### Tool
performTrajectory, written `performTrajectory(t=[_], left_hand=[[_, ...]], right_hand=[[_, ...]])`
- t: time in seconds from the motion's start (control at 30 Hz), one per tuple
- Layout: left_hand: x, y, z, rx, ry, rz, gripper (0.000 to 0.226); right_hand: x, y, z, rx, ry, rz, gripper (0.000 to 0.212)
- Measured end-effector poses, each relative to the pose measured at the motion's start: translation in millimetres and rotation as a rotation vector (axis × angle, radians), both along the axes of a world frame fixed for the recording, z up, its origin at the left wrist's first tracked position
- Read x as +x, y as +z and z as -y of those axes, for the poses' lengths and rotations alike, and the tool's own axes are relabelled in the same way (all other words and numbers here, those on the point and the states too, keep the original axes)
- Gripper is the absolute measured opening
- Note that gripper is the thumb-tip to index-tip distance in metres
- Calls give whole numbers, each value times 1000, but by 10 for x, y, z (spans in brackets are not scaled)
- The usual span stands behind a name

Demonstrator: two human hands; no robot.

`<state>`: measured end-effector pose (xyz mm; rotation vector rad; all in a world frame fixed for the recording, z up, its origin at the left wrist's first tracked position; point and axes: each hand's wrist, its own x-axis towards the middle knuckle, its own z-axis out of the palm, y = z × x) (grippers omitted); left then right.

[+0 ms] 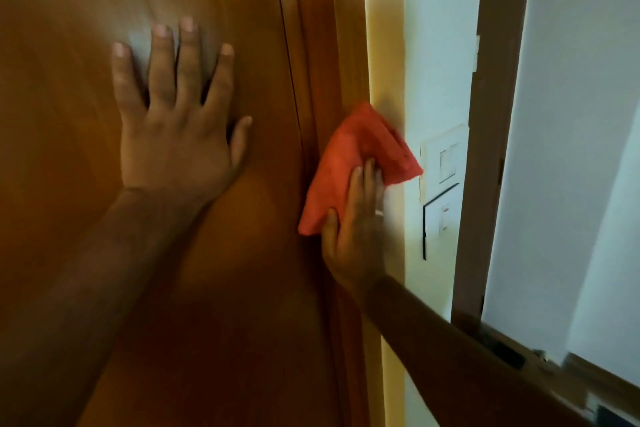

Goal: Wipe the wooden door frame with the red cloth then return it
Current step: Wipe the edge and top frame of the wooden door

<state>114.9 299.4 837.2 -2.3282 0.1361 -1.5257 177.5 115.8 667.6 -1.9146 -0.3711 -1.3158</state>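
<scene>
The wooden door frame (325, 45) runs top to bottom through the middle of the head view, between the brown door (86, 270) and a white wall. My right hand (356, 232) presses the folded red cloth (349, 156) against the frame at mid height, fingers flat on the cloth's lower part. My left hand (176, 121) lies flat on the door with fingers spread, holding nothing.
Two white switch plates (445, 184) sit on the white wall (440, 45) just right of the cloth. Further right stands a brown-framed pale panel (571, 149), with its lower rail crossing behind my right forearm.
</scene>
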Motion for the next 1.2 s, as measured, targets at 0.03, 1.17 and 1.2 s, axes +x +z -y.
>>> performTrajectory(t=[0.03, 1.17, 1.2], left_hand=[[21, -21, 5, 5, 18, 11, 73], [11, -3, 54, 87, 109, 57, 74], [-6, 78, 27, 115, 106, 49, 75]], right_hand=[[43, 14, 36, -67, -48, 32, 70], [-228, 389, 109, -281, -149, -112, 93], [-212, 689, 60, -234, -150, -75, 95]])
